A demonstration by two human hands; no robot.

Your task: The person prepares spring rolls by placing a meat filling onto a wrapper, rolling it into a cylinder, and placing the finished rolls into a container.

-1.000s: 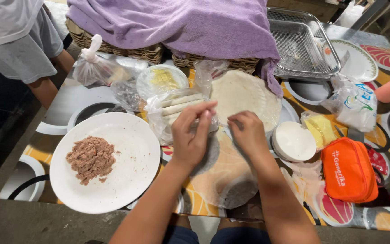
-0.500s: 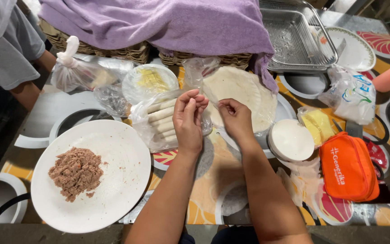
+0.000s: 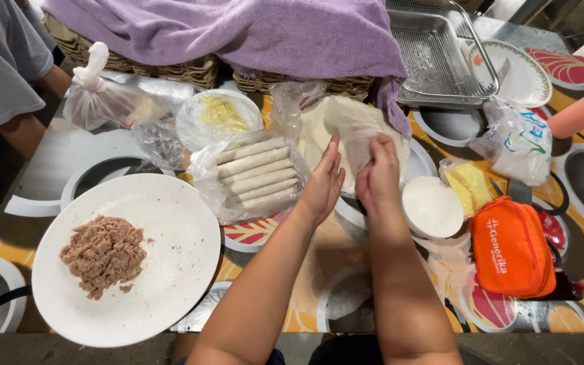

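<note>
A person's two bare forearms reach forward over a patterned table (image 3: 576, 257) to a stack of thin, pale round wrappers (image 3: 346, 128). The left hand (image 3: 320, 184) stands flat and open, fingers together and upright, its fingertips touching the near edge of the stack, seemingly to steady it. The right hand (image 3: 376, 174), just beside it, pinches the edge of the top wrapper between thumb and fingers, lifting a translucent corner so that one sheet can peel away from the rest. Just left of the hands lies a clear plastic bag (image 3: 250, 177) holding a row of finished pale rolls laid side by side. Beyond that bag sits a covered round bowl (image 3: 219, 116) with something yellow inside, and farther left a knotted plastic bag (image 3: 106, 100) whose contents are unclear. Well to the left and nearer the person, a large white plate (image 3: 170, 223) holds a mound of brown minced meat (image 3: 104, 253). Just right of the right hand is a small white bowl (image 3: 431, 207), apparently empty or holding something white; beyond it lie a small bag of yellow slices (image 3: 468, 185) and an orange zip pouch (image 3: 512, 249). Behind the wrappers, a purple towel (image 3: 238, 30) covers wicker baskets (image 3: 170, 67), next to a metal tray (image 3: 441, 54) fitted with a wire rack. Another person's grey sleeve (image 3: 1, 61) shows at the far left.
</note>
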